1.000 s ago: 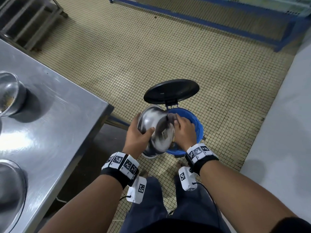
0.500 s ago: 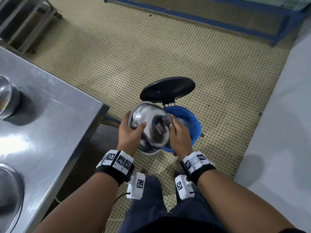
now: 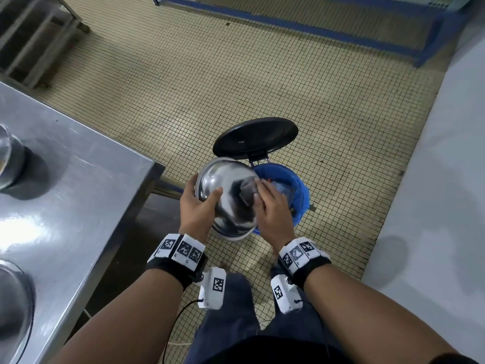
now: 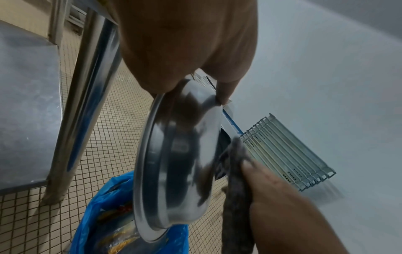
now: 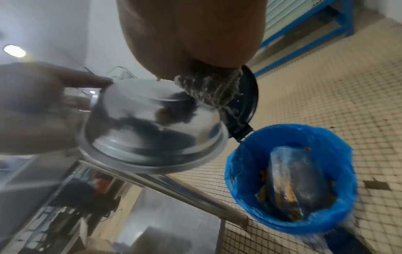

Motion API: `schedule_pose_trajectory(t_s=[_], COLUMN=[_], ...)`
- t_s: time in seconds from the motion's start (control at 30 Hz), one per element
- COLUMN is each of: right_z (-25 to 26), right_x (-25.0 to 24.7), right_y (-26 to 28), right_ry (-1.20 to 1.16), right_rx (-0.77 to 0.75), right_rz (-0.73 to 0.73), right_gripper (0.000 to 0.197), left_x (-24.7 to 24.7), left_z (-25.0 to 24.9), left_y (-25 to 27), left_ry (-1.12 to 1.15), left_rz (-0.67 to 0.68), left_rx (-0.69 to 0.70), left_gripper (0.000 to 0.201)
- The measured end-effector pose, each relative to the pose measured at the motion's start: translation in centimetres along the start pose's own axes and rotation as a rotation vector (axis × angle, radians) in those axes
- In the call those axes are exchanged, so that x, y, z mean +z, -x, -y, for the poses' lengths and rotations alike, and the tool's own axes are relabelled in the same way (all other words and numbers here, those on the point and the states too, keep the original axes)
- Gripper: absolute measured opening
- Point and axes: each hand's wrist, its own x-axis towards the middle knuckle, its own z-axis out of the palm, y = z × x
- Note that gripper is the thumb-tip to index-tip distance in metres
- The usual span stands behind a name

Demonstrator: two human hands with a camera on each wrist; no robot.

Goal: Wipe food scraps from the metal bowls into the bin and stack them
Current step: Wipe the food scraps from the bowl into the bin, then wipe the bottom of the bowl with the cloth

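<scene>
A shiny metal bowl [image 3: 227, 185] is held tilted beside the open bin [image 3: 301, 195], its underside turned up toward me. My left hand [image 3: 202, 198] grips its rim, thumb on the outer wall and fingers behind. My right hand [image 3: 270, 203] holds a grey cloth [image 3: 248, 193] against the bowl's outer wall. In the left wrist view the bowl [image 4: 178, 163] hangs over the blue liner [image 4: 121, 223], with the cloth [image 4: 237, 197] at its base side. From the right wrist, the cloth [image 5: 208, 87] touches the bowl [image 5: 152, 134], and scraps lie in the bin [image 5: 291, 177].
The bin's black lid [image 3: 256, 135] stands open behind the bowl. A steel table [image 3: 78, 193] is on the left, with one metal bowl [image 3: 8, 164] at its far left edge and another [image 3: 13, 311] nearer me. A pale wall [image 3: 433, 206] is on the right.
The bowl has lifted and turned its underside further toward me. My right hand with the cloth has moved from the bowl's mouth over the bin onto its outer wall.
</scene>
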Motion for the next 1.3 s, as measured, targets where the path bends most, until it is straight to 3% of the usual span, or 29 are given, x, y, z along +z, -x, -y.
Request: schedule_pose_trajectory(t_s=[0.07, 0.13, 0.3, 0.4, 0.5, 0.73, 0.93, 1.13, 1.3], right_z=[1.3, 1.4, -1.1, 0.4, 2.5, -0.7, 2.7, -0.1, 2.6], right_x=[0.2, 0.6, -0.2, -0.3, 0.3, 0.0, 0.3, 0.2, 0.7], right_y=[0.2, 0.6, -0.6, -1.9, -2.2, -0.7, -0.8, -0.4, 1.3], right_ry=[0.05, 0.102, 0.048, -0.017, 0.049, 0.057, 0.021, 0.005, 0.012], right_rx=[-0.125, -0.153, 0.222, 0.061, -0.134, 0.095, -0.183, 0.034, -0.211], right_rz=[0.028, 0.061, 0.037, -0.091, -0.1, -0.008, -0.122, -0.129, -0.117], right_gripper=[0.054, 0.052, 0.048, 0.048, 0.048, 0.049, 0.048, 0.056, 0.047], left_x=[0.3, 0.4, -0.5, -0.4, 0.1, -0.9, -0.2, -0.6, 0.4], left_z=[-0.1, -0.3, -0.2, -0.1, -0.1, -0.6, -0.6, -0.7, -1.2], left_y=[0.1, 0.1, 0.2, 0.6, 1.0, 0.9, 1.3, 1.2, 1.3], left_ry=[0.011, 0.017, 0.004, -0.002, -0.043, 0.018, 0.044, 0.089, 0.09], left_rz=[0.014, 0.017, 0.005, 0.034, 0.06, 0.053, 0.062, 0.02, -0.004], left_rx=[0.011, 0.021, 0.035, 0.043, 0.078, 0.076, 0.072, 0.058, 0.074], left_gripper=[0.07, 0.067, 0.071, 0.061, 0.058, 0.055, 0.056, 0.057, 0.057])
